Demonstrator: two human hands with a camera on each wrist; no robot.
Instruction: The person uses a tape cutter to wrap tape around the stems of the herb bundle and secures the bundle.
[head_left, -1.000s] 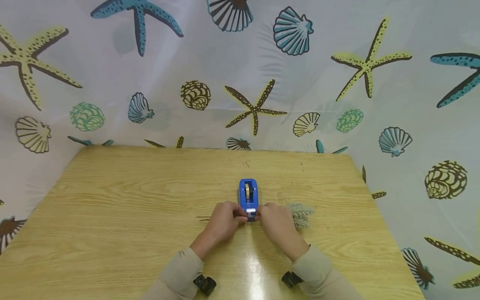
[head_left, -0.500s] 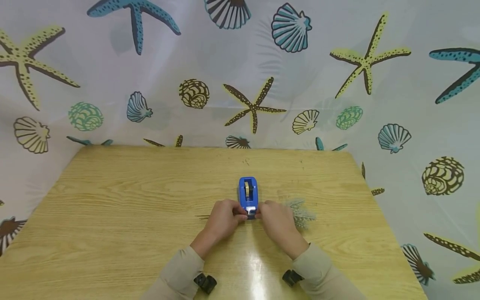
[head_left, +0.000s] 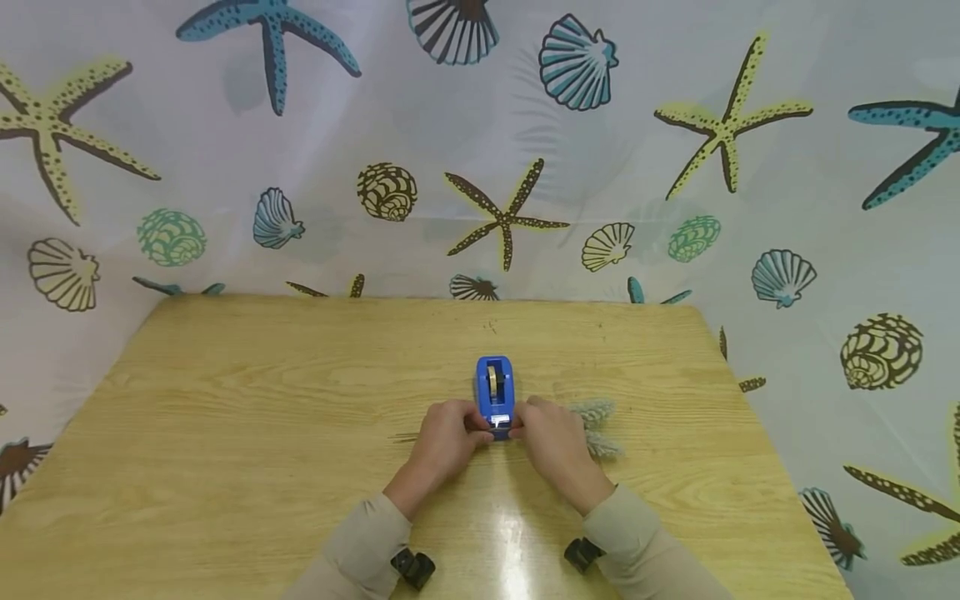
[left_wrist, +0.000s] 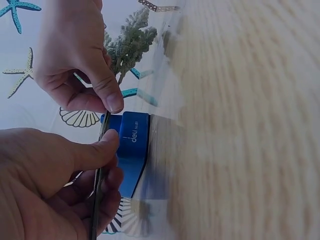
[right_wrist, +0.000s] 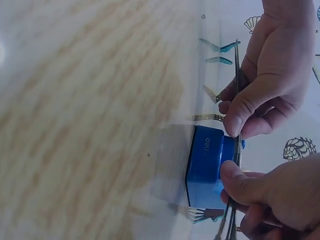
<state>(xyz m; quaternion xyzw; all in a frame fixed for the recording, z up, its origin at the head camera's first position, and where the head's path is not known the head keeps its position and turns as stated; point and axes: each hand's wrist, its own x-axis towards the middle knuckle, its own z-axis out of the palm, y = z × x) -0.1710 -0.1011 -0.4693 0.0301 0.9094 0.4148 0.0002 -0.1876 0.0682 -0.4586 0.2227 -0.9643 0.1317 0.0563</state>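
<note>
A small bundle of dark thin stems with grey-green leafy heads, plant sprigs (head_left: pixel 595 411), lies crosswise in front of a blue tape dispenser (head_left: pixel 495 387). My left hand (head_left: pixel 444 437) pinches the stems (left_wrist: pixel 95 200) between thumb and fingers; their bare ends stick out to its left. My right hand (head_left: pixel 553 442) pinches the same stems nearer the leafy heads (left_wrist: pixel 131 42), which show beyond it on the right. Only a short stretch of stem shows between the two thumbs, close to the dispenser's front end. Whether tape touches the stems cannot be made out.
A roll of tape (head_left: pixel 492 382) sits in the dispenser's slot. Everything rests on a wooden table (head_left: pixel 262 417). A white cloth (head_left: pixel 322 150) printed with starfish and shells hangs along its back and sides.
The sprigs' leafy heads have turned and now show as two separate tufts beside my right hand. Both hands have stayed almost in place at the dispenser's front.
</note>
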